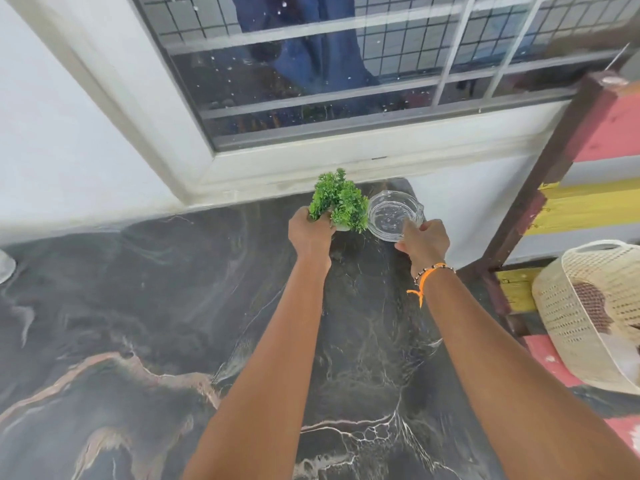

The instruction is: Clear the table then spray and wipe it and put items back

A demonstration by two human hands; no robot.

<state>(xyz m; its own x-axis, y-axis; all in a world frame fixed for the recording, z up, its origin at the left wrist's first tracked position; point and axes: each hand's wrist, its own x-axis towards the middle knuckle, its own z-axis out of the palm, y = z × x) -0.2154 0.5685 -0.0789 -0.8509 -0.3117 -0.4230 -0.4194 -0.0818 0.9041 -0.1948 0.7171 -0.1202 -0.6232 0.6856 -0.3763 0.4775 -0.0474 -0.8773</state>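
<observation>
A small green artificial plant stands at the far edge of the dark marble table, close to the wall. My left hand is wrapped around its base, which is mostly hidden by my fingers. Right beside the plant sits a clear glass dish near the table's far right corner. My right hand pinches the dish's near rim. An orange thread and a bead bracelet circle my right wrist.
A window with a metal grille rises behind the table. A wooden frame painted red, yellow and grey stands to the right, with a woven cream basket in front of it. A pale object shows at the left edge.
</observation>
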